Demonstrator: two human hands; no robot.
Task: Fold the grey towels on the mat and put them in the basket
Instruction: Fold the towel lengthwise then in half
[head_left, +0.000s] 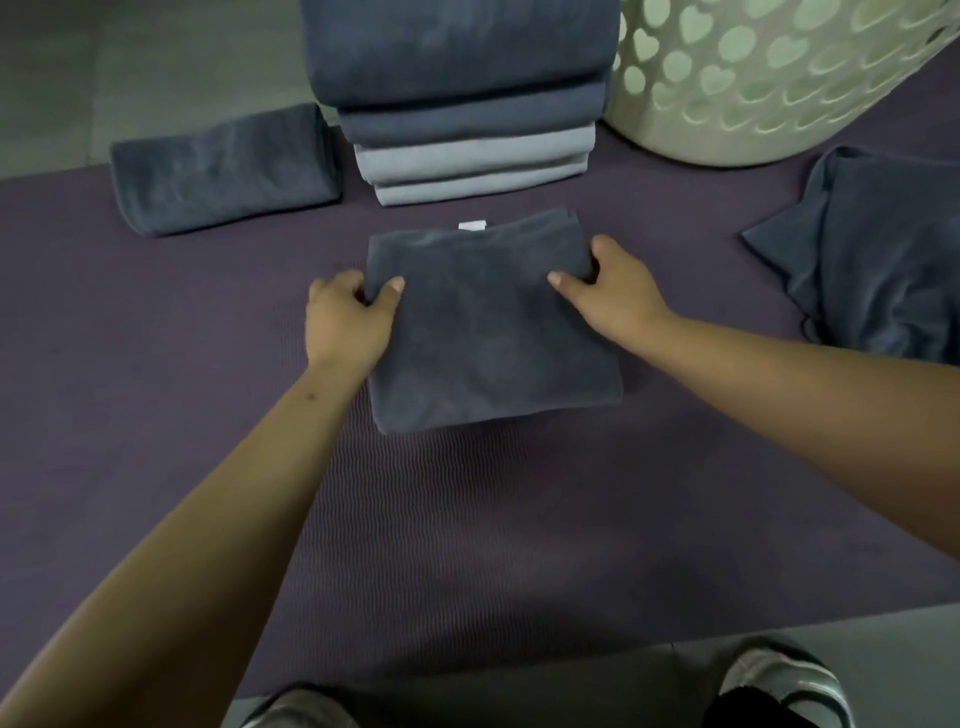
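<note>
From my seat the mat (156, 415) carries most of the work — the basket (779, 83) beyond my right fingers, a folded stack (467, 130) ahead; an unfolded towel (883, 260) waits right; left hand (345, 325) and right hand (621, 293) pinch the folded towel (483, 338) between them; nothing blocks, I judge.

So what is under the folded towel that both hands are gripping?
The purple mat lies under the folded towel. The curled fingers of the left hand and right hand hide beneath its edges; anything else there is covered.

Left hand (347, 317) and right hand (613, 288) grip folded grey towel (488, 338) on mat (467, 519)
</note>
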